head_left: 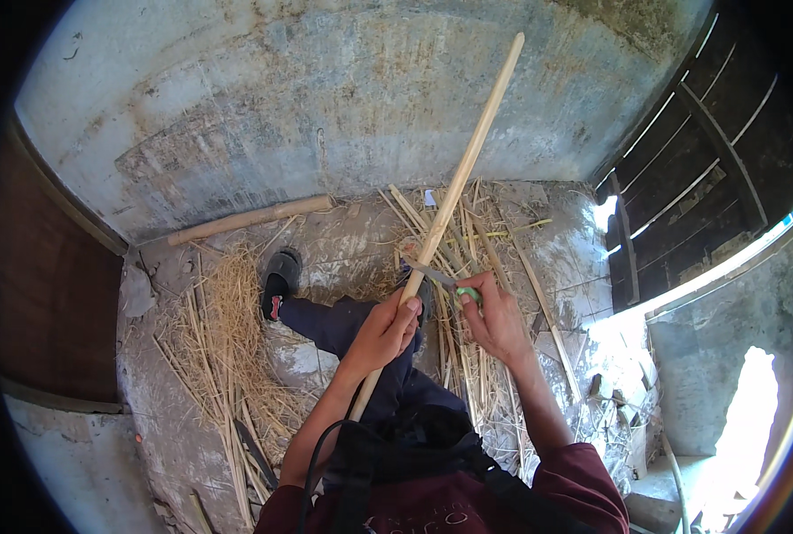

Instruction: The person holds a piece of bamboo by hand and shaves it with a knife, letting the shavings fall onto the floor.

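Note:
A long pale wooden stick [465,165] slants up and away from my lap, its far end tapering toward the wall. My left hand [384,333] is wrapped round its lower part, just above my thigh. In my right hand [495,318] is a knife [434,273] with a green handle, mostly covered by my fingers. The knife's blade lies across the stick a little beyond my left hand and appears to touch it. Below the stick's lower part, the end by my body is partly hidden by my left hand and the dark bag at my waist.
Straw-like shavings [236,320] lie heaped on the floor at left, with thin strips among them. More long strips [476,356] lie under my right arm. A thick round pole [252,219] rests by the stained wall [325,116]. Dark wooden boards [699,169] stand at right.

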`<state>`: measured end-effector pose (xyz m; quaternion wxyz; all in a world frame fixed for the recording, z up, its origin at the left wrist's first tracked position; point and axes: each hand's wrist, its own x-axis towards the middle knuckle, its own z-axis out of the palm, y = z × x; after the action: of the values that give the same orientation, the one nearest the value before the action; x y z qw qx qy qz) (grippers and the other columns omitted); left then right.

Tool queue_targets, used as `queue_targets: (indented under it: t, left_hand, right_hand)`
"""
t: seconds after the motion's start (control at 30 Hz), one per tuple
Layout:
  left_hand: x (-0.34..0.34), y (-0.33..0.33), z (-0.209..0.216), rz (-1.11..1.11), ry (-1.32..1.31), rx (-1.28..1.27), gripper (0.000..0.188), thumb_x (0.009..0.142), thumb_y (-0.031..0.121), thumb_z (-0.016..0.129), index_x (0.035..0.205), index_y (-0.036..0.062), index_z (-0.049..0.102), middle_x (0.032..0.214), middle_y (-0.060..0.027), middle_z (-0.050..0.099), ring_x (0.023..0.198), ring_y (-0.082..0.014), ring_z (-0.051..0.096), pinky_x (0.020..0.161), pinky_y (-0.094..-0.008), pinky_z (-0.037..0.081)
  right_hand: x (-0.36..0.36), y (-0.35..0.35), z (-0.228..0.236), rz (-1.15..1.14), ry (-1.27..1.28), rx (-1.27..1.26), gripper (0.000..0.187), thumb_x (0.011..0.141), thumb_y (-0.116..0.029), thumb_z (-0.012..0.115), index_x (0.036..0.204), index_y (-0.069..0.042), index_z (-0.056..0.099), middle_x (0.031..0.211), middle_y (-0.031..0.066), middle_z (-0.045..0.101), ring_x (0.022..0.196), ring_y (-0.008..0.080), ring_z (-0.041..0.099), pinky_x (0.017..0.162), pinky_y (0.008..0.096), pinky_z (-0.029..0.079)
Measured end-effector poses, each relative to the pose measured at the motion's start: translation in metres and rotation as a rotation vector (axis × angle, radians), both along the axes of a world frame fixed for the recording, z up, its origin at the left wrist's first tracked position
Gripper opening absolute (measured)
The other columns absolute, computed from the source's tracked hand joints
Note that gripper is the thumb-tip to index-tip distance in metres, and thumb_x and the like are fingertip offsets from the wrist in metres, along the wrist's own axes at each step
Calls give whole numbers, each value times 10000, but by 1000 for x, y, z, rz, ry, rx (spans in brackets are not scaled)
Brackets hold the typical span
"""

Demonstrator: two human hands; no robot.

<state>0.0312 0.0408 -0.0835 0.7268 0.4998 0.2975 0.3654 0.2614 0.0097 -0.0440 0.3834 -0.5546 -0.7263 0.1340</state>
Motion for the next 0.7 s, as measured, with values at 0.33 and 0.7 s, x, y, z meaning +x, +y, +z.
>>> queue_targets:
  t: [0.33,0.7]
  left_hand:
    - [6,-2,-10,43,216,270,314,1171,311,475,1023,40,537,657,1,504,565,-81,471,538,-299,391]
    - [9,-8,-10,73,328,437,287,1159,269,488,1042,12,542,656,-99,564,556,-213,568,565,-380,436]
  right_hand:
    - [3,-2,4,166,-102,101,163,964,-106,715,1121,-71,688,950,91,689,751,338,703,640,450,552]
    - [13,20,10,71,-86,262,172,904,-67,738,1076,-77,740,881,87,679,687,304,693,593,406,545]
